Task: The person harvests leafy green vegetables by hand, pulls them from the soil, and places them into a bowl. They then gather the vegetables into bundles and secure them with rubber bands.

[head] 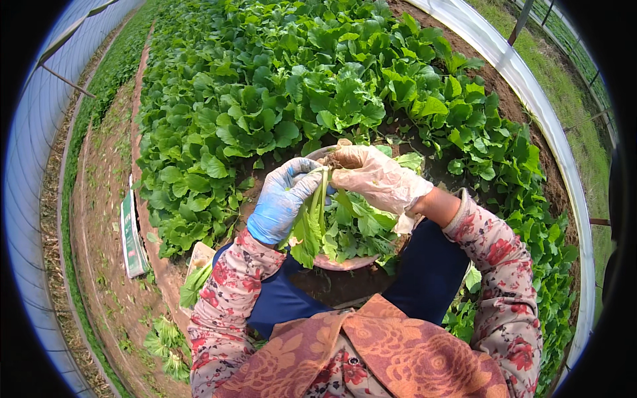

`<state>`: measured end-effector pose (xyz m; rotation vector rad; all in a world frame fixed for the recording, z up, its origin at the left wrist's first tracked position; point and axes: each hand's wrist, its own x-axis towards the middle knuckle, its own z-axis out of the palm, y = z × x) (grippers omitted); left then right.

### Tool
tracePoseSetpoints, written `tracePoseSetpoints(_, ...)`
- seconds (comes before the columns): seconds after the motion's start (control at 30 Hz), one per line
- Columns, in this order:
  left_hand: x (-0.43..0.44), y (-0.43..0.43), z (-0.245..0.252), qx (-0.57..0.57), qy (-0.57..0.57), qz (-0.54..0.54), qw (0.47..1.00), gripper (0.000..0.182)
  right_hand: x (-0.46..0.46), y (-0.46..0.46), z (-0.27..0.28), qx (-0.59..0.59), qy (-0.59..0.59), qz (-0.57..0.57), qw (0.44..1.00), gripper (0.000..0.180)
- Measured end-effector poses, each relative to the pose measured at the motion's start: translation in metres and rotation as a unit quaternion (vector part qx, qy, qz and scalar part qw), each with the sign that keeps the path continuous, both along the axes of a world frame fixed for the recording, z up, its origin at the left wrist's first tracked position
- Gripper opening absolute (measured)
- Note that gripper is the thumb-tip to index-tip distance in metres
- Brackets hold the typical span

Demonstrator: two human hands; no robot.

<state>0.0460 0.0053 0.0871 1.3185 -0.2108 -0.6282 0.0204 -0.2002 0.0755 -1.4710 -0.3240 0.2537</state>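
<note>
My left hand (283,199), in a dirty blue glove, grips a leafy green plant (314,224) by its pale stems. Its leaves hang down below my fingers. At the stem end, my right hand (378,176), in a thin whitish glove, pinches a brown soil-flecked clump (342,159) that looks like roots. Both hands meet above a round pinkish basin (344,263) between my knees. Loose green leaves (356,226) lie in the basin, some with lobed edges. My gloves partly cover the basin's far rim.
A dense bed of leafy greens (259,94) spreads ahead and to the right. On the left, a green-and-white printed bag (133,236) lies by the path, and bundled greens (169,343) rest on the soil. White plastic sheeting (540,104) borders the right side.
</note>
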Motion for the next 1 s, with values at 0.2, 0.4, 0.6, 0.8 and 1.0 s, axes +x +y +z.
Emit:
tracePoseSetpoints(0.2, -0.01, -0.009, -0.009, 0.088, -0.074, 0.007, 0.993, 0.011, 0.005, -0.014, -0.017, -0.297, -0.399, 0.014, 0.867, 0.014)
tracePoseSetpoints(0.4, -0.004, 0.002, -0.015, 0.252, -0.388, 0.104, 0.88, 0.01, 0.004, -0.009, -0.013, -0.531, -0.334, 0.081, 0.774, 0.026)
tracePoseSetpoints(0.6, 0.011, 0.004, -0.019, 0.149, -0.292, 0.168, 0.93, 0.011, -0.003, 0.013, -0.009, -0.152, -0.097, -0.054, 0.982, 0.051)
tracePoseSetpoints(0.8, 0.009, -0.011, -0.016, 0.234, -0.374, 0.086, 0.893, 0.012, 0.007, 0.003, -0.031, -0.133, -0.155, -0.057, 0.977, 0.025)
tracePoseSetpoints(1.0, 0.045, 0.025, -0.004, 0.447, -0.427, 0.076, 0.782, 0.03, 0.012, -0.019, -0.057, -0.396, -0.292, -0.067, 0.868, 0.043)
